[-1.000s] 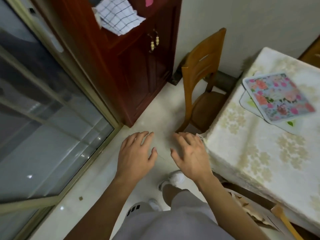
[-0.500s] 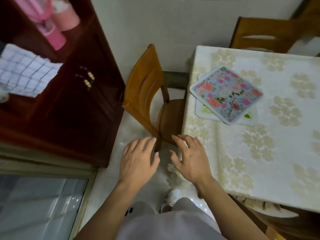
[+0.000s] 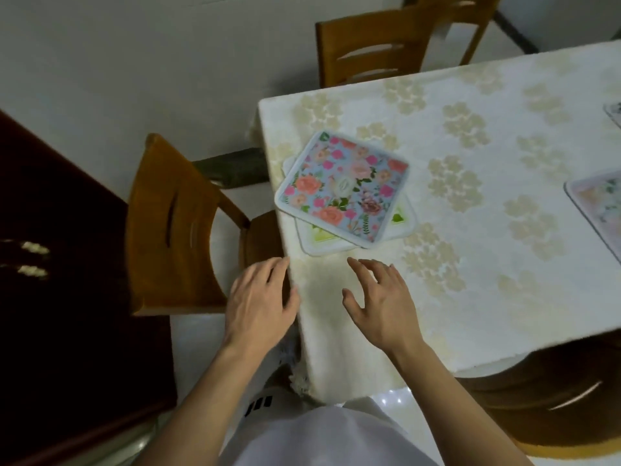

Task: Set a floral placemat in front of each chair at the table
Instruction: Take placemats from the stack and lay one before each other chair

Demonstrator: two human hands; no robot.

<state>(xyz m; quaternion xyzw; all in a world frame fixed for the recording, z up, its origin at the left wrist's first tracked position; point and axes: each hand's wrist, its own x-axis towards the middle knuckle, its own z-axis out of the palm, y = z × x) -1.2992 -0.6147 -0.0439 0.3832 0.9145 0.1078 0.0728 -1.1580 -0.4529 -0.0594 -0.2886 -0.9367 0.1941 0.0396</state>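
Two placemats lie stacked on the bench (image 3: 470,297) near its 10 o'clock corner — a blue floral placemat (image 3: 342,188) askew on top of a green-edged placemat (image 3: 401,220) that peeks out at 5 o'clock. At the bench's 3 o'clock edge a pale placemat (image 3: 598,203) is partly in view, with the corner of another placemat (image 3: 615,112) above it; whether those sit squarely before chairs cannot be told from here.

Both hands hover low at 6 o'clock of the stack, holding nothing. Left hand (image 3: 258,304) is over the bench's edge, fingers relaxed and slightly spread; right hand (image 3: 379,304) is above the cloth, fingers splayed, its grip not closed on anything.

Likely the step in hand is reaching for the stack to separate it. To do it well, I would take only the top mat: slide the right fingertips under its overhanging 6 o'clock corner, thumb on top, while the left hand pins the lower mat so it does not drag along. Lifting rather than sliding should keep the tablecloth (image 3: 336,348) from bunching. The side chair (image 3: 174,230) at 9 o'clock sits just beside this corner, and the far chair (image 3: 369,52) at 12 o'clock stands behind the bench — one mat could go squarely before each, edges parallel to the bench's edge.
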